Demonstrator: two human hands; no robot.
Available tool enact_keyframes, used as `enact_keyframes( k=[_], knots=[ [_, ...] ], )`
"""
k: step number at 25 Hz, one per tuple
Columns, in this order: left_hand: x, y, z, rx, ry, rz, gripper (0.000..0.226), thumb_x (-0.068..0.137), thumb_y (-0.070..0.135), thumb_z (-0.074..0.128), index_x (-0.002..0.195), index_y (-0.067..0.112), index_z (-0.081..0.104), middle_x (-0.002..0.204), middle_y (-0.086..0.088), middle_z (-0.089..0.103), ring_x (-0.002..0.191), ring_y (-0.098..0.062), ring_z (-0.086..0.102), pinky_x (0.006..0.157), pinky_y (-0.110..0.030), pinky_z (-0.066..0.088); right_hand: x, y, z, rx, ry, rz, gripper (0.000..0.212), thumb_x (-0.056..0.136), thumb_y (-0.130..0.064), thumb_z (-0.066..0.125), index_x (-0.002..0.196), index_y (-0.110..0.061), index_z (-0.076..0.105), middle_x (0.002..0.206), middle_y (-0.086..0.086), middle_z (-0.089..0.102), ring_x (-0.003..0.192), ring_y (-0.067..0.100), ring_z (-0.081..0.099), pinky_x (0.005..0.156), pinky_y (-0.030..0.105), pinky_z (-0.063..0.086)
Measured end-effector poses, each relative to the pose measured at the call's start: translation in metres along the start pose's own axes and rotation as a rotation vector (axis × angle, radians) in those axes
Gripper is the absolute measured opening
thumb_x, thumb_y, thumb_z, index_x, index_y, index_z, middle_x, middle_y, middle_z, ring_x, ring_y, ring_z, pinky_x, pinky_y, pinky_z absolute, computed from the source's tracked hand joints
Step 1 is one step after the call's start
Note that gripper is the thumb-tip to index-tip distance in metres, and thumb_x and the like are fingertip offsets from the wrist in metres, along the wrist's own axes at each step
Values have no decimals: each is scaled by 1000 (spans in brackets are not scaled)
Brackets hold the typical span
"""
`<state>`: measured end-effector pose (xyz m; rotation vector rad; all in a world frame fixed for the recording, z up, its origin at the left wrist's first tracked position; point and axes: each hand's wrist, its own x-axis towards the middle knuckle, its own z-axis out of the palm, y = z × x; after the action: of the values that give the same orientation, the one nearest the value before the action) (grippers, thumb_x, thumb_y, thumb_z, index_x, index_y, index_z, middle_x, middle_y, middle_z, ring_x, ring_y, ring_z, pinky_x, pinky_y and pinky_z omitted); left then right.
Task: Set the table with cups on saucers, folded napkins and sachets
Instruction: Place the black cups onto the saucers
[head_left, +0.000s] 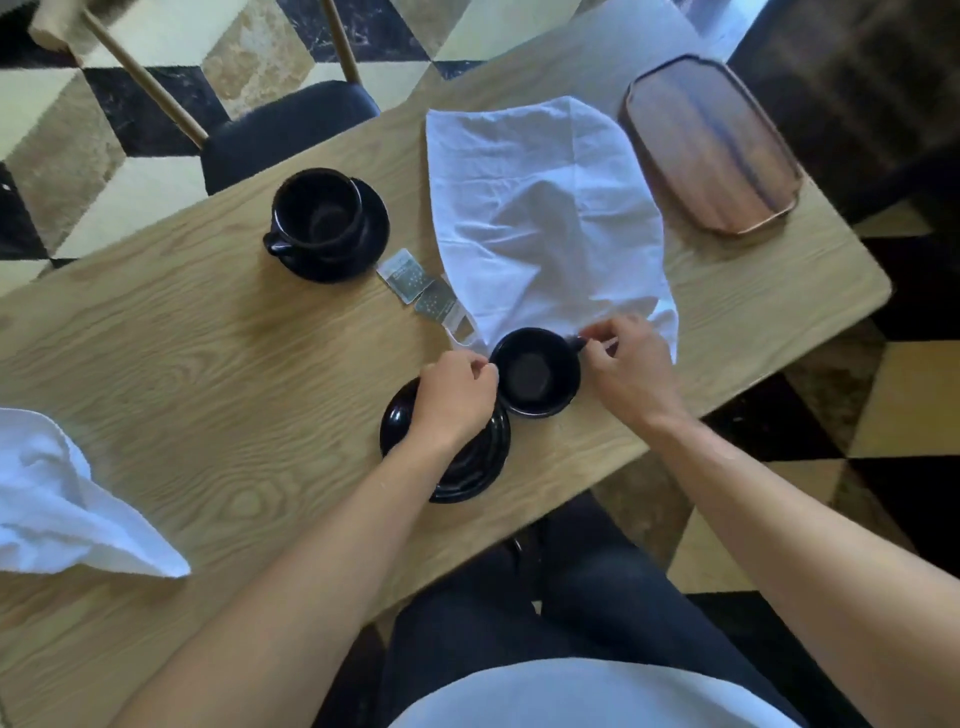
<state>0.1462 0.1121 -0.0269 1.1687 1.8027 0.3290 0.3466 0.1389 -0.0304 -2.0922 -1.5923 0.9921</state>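
A black cup (535, 371) stands near the table's front edge, just right of an empty black saucer (467, 467). My right hand (631, 371) pinches the cup's handle on its right side. My left hand (452, 397) lies over the saucer, fingers closed and touching the cup's left rim. A second black cup (319, 213) sits on its saucer (374, 228) farther back. Two sachets (421, 288) lie between that set and a large unfolded white napkin (540, 218). Another crumpled white napkin (67, 499) lies at the left edge.
A wooden tray (711, 150) rests at the table's far right corner. A dark-seated chair (280, 130) stands behind the wooden table (208, 364). The table's front edge runs just below the saucer, with my legs beneath it.
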Motion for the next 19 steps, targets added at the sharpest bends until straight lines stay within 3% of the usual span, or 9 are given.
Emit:
enact_keyframes(
  k=[2,4,8,14,19],
  knots=[
    [4,4,10,52,12,-39,31,93,21,49,82,-3,66,68,-20,68,63,-35,68,72,-48,59,-3,15,-2,-17,-54,0,23,96,-18,59,116,-11,70,113,2,56,99,15,58,85,16,35],
    [2,3,16,72,60,-67,27,92,19,51,76,2,66,64,-13,68,57,-27,70,71,-47,59,-3,24,0,-3,-116,-44,27,98,-24,61,122,-13,67,112,-1,62,105,15,61,83,12,37],
    [-3,9,24,-36,101,-120,22,93,14,52,86,5,70,76,-12,73,54,-15,72,71,-44,62,3,26,1,126,-193,-23,39,93,-30,70,130,-20,61,91,-16,66,85,-8,62,68,-5,38],
    [-7,8,27,-173,162,-31,21,91,16,56,85,2,71,81,-19,68,65,-22,73,57,-35,63,7,25,3,129,-119,-97,25,88,-22,72,112,-23,72,76,-23,64,76,-18,61,63,-3,40],
    [-25,-4,-2,-497,233,-100,24,91,18,63,86,33,80,84,6,78,69,-21,77,60,-37,64,-5,-7,4,184,-201,-146,23,87,-26,76,109,-27,73,76,-16,71,72,-9,67,62,3,47]
  ],
)
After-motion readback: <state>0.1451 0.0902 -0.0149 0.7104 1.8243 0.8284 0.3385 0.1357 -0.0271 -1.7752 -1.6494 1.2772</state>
